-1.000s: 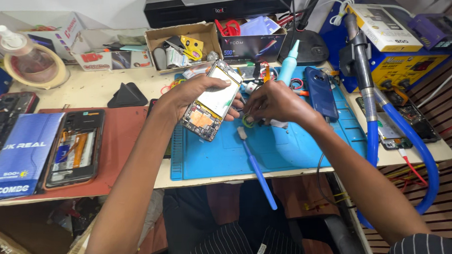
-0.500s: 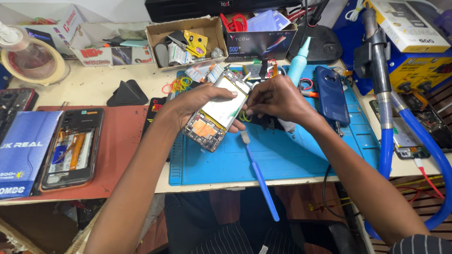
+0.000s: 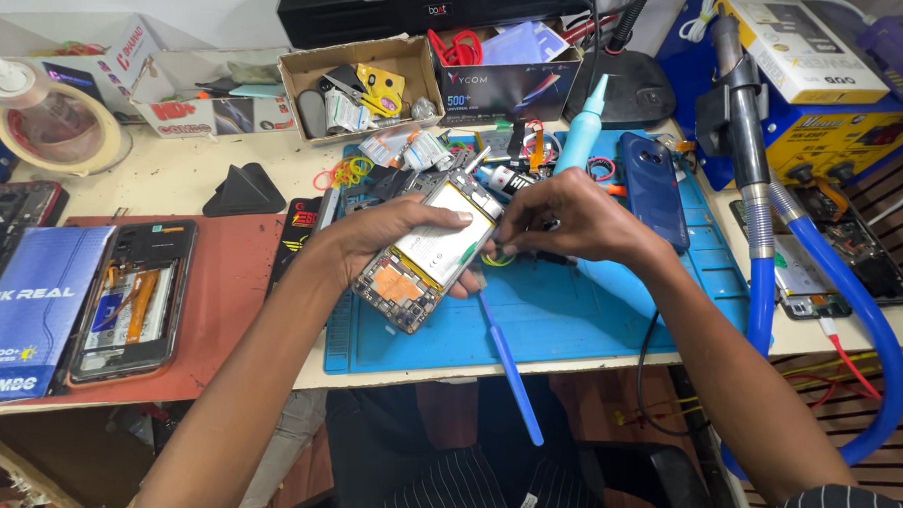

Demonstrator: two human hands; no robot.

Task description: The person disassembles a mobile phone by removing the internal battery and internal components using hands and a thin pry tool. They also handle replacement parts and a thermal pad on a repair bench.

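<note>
Opened phone [image 3: 424,263]: white battery panel, orange-copper patch, dark board with grey components. Work mat [image 3: 574,315]: blue, with a fine printed grid. Pry tool [image 3: 511,372]: blue handle. Second mat [image 3: 228,292]: red-brown. Flat box [image 3: 28,309]: blue with white lettering. Hose [image 3: 854,310]: blue, on a black and grey nozzle. Cardboard tray [image 3: 365,59]: tan. Rubber bands [image 3: 347,172]: yellow and orange. Trousers [image 3: 460,489]: black with thin white stripes.

Blue flat box [image 3: 28,309] at left edge; open brown carton [image 3: 361,87], black box [image 3: 511,87] behind mat.
</note>
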